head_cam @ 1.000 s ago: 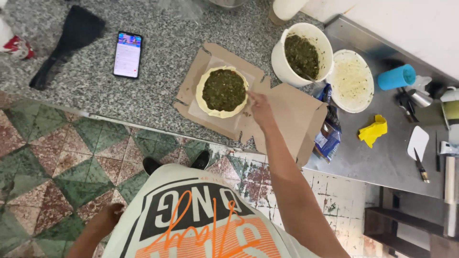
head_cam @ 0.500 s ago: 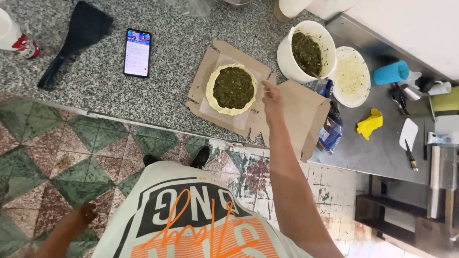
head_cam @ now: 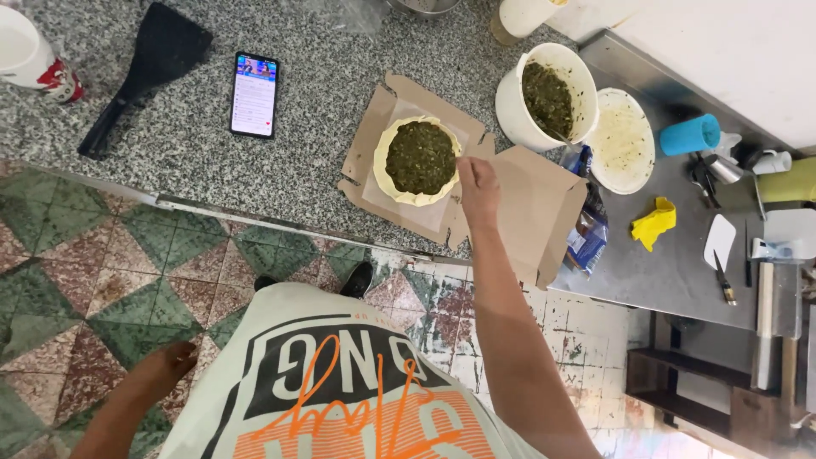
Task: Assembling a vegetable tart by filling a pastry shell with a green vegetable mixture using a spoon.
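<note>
Landmark: round flatbread (head_cam: 420, 160) topped with dark green herb mix, on paper inside an open cardboard box (head_cam: 520, 204) on the granite bench (head_cam: 323, 93).

Far left of the flatbread: white cup (head_cam: 30, 53), then black spatula (head_cam: 146, 66), then smartphone (head_cam: 255, 93), screen lit.

Left hand (head_cam: 166, 367) hangs low over the tiled floor, well below-left of the flatbread, touching nothing; grip loosely curled.

Right hand (head_cam: 478, 184) at the flatbread's right edge; grip pressed together, fingertips at the rim. Whether it pinches dough, cannot tell.

Right of the flatbread: white bucket (head_cam: 546, 95) of green mix, its lid (head_cam: 622, 140), blue cup (head_cam: 690, 135), yellow cloth (head_cam: 654, 223).
</note>
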